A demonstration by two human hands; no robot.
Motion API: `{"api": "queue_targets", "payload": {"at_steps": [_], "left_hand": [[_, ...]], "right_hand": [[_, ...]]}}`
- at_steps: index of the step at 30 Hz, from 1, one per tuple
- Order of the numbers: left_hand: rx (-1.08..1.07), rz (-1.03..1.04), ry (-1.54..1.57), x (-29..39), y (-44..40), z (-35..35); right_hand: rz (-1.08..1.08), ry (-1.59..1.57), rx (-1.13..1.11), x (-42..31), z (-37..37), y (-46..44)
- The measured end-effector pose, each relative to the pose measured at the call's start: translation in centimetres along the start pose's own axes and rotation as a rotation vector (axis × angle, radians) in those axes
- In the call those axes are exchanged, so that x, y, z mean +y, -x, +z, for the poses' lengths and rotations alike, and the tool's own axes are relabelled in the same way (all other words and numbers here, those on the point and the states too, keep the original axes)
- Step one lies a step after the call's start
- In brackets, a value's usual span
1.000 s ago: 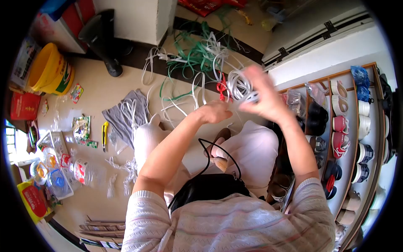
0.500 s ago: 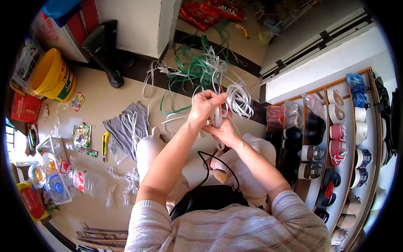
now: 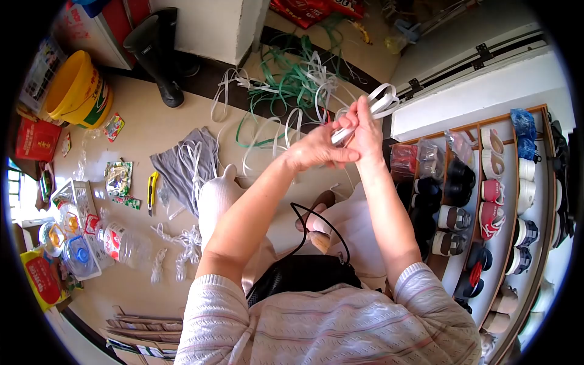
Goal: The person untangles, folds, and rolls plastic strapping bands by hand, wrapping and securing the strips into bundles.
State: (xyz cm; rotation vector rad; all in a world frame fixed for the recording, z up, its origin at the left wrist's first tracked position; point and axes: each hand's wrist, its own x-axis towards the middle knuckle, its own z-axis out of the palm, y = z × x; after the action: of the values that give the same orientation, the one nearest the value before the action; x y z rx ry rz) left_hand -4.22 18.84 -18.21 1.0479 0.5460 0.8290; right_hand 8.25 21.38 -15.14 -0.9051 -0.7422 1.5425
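The white coil [image 3: 384, 104] is held up over the floor [image 3: 118, 285], between both hands. The right grip [image 3: 368, 139] is closed around it, loops sticking out beyond; the left grip [image 3: 315, 149] lies against the coil's lower end, though whether it pinches cannot be told. Laying each loop flat and snug in the right should help prevent slipping; slack is best kept clear of the green tangle [image 3: 297, 80].

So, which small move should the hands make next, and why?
Perhaps the left hand should pinch the white strap bundle firmly: it lies between both hands, and its loops spread beyond the right hand.
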Motion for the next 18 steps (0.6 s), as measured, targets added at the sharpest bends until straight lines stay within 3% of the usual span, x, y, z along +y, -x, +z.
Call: {"api": "queue_targets", "payload": {"at_steps": [1, 4, 9, 11, 13, 16, 17, 18], "left_hand": [[-0.085, -0.169, 0.025, 0.2, 0.1, 0.3], [-0.073, -0.200, 0.107, -1.0, -0.5, -0.5], [-0.028, -0.215, -0.432, -1.8, -1.0, -0.5], [-0.026, -0.190, -0.706, -1.9, -0.9, -0.8], [-0.079, -0.140, -0.968, -2.8, -0.9, -1.0], [-0.177, -0.110, -1.037, -2.3, 0.0, -0.2], [-0.240, -0.149, -1.006, -1.7, 0.1, 0.1], [-0.302, -0.186, -0.976, -0.8, 0.1, 0.3]], "right_hand": [[0.001, 0.004, 0.022, -0.2, -0.1, -0.1], [0.041, 0.100, 0.056, -0.1, -1.2, -0.5], [0.125, 0.149, -0.048, -1.8, -2.7, -0.2], [0.017, 0.354, -0.045, -4.0, -5.9, -1.6], [-0.484, 0.770, 0.104, -6.3, -5.2, -1.5], [-0.499, 1.470, -0.467, -9.8, -0.7, 1.9], [-0.532, 1.790, -0.661, -8.6, -1.0, 2.9], [-0.492, 1.893, -0.821, -6.9, -2.9, 3.4]]}}
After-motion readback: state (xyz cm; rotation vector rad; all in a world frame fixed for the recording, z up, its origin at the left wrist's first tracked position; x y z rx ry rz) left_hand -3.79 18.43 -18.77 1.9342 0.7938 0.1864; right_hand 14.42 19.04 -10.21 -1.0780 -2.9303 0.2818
